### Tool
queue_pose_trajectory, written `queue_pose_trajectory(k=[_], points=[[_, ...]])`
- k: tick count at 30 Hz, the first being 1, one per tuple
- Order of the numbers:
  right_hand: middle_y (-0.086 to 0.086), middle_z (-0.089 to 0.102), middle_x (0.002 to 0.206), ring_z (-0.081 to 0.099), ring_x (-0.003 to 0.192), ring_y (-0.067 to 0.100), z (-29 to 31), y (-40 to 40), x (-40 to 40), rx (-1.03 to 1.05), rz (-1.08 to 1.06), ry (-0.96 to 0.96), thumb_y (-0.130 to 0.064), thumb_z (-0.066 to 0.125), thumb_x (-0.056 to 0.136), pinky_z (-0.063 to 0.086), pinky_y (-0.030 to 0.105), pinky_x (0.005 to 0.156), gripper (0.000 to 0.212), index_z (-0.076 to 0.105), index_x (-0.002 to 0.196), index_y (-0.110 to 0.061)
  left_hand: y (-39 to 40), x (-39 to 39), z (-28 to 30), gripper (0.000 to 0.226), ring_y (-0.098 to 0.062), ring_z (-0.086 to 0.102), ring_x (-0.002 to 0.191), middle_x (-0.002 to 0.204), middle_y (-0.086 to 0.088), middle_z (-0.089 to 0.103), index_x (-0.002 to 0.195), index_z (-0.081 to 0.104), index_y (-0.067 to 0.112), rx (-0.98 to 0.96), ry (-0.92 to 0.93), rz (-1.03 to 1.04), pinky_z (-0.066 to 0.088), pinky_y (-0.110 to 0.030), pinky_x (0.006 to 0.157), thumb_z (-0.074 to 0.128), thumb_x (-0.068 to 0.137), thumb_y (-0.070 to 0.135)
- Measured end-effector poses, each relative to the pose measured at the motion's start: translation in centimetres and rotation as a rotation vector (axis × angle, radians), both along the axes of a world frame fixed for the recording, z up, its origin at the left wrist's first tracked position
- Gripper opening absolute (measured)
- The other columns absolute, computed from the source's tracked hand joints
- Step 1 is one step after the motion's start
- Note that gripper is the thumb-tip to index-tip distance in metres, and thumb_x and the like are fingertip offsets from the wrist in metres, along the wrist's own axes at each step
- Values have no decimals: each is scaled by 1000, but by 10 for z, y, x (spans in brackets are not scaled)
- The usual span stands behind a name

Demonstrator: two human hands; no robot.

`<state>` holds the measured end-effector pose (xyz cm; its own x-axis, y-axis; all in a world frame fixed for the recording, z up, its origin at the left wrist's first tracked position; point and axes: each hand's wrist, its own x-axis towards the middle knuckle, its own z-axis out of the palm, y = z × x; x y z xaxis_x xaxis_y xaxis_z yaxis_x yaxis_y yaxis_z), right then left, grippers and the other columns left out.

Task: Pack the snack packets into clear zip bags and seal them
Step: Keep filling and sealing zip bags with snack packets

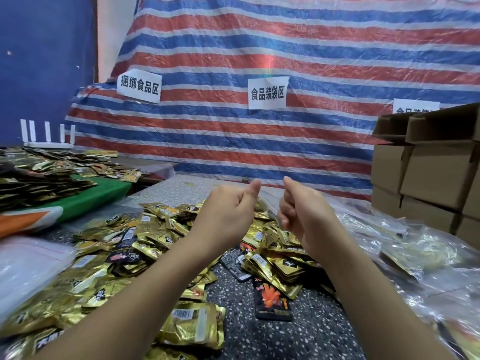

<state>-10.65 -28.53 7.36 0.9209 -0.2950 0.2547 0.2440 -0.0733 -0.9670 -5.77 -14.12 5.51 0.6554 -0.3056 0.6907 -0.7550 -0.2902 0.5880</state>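
Basically sealing step | left hand (228, 211) and right hand (298, 211) both pinching a clear zip bag (267, 197) top mid-bench, over gold snack packets (145, 235) | next: probably run thumbs along the zip

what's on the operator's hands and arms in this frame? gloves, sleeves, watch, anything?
Nothing worn that shows. The left hand and the right hand are bare: no gloves, no rings visible. Both forearms are bare from wrist to the frame's lower edge, with no sleeve cuff, watch, wristband or strap in view. No markings or cables on either. The upper arms are out of frame, so a short sleeve higher up cannot be ruled out.
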Motion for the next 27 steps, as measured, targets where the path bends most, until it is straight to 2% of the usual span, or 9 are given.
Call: queue_pose_trajectory(k=[2, 6, 8, 12, 17, 20, 22, 24, 27], points=[[-5, 32, 45, 31, 41, 13, -1, 4, -1, 3, 23, -10, -34, 41, 106, 27, 26, 44, 59, 37, 48, -24, 3, 4, 0, 57, -8, 47, 40, 45, 2, 55, 63, 63, 7, 22, -1, 71, 35, -29, 43, 42, 103, 42], [-5, 28, 47, 21, 42, 13, -1, 7, -6, 51, 97, -24, -38, 37, 107, 18, 25, 41, 59, 35, 49, -25, 19, 16, -3, 22, -13, 61, 60, 68, 1, 67, 87, 68, 13, 19, 74, 170, 47, -28, 55, 53, 101, 21], [-5, 26, 48, 19, 42, 13, 0, 9, -7, 49, 124, -29, -39, 36, 107, 19, 23, 38, 60, 33, 48, -26, 31, 24, -7, 32, -11, 53, 52, 63, 2, 62, 83, 69, 12, 175, 28, 270, 38, -26, 49, 49, 103, 27], [-5, 24, 48, 17, 42, 13, -1, 18, -7, 13, 173, -28, -36, 37, 107, 18, 22, 37, 59, 31, 49, -26, 74, 39, -17, 67, -25, 59, 59, 61, -8, 63, 68, 65, 7, 353, 49, 498, 47, -34, 59, 28, 105, 48], [-6, 28, 46, 21, 40, 11, -10, 28, -4, -105, 217, 10, -32, 40, 106, 21, 20, 36, 59, 34, 48, -25, 164, 75, -48, 30, -31, 59, 81, 87, -10, 63, 88, 61, 9, 636, 233, 885, 49, -35, 67, 46, 101, 32], [-7, 30, 45, 24, 40, 11, -15, 33, -2, -195, 225, 4, -31, 41, 105, 26, 19, 37, 66, 36, 40, -25, 211, 84, -70, 38, -29, 61, 89, 113, -8, 63, 93, 63, 9, 788, 386, 1029, 49, -33, 69, 51, 96, 45], [-8, 30, 45, 24, 40, 10, -16, 34, -2, -203, 239, 9, -31, 42, 105, 25, 20, 38, 67, 37, 38, -25, 237, 90, -83, 48, -31, 61, 106, 129, -9, 60, 109, 64, 12, 813, 490, 1073, 51, -35, 83, 49, 93, 54], [-9, 31, 45, 25, 40, 9, -16, 35, -2, -210, 245, 11, -31, 43, 105, 26, 20, 38, 67, 38, 38, -25, 254, 95, -94, 52, -29, 60, 110, 123, -8, 64, 118, 66, 14, 836, 560, 1011, 48, -31, 91, 49, 93, 56], [-8, 31, 45, 26, 40, 10, -16, 33, -2, -218, 259, 15, -32, 43, 105, 26, 20, 38, 67, 39, 38, -26, 262, 89, -102, 26, -17, 50, 80, 82, 2, 62, 88, 71, 15, 835, 564, 932, 36, -18, 62, 58, 96, 36]])
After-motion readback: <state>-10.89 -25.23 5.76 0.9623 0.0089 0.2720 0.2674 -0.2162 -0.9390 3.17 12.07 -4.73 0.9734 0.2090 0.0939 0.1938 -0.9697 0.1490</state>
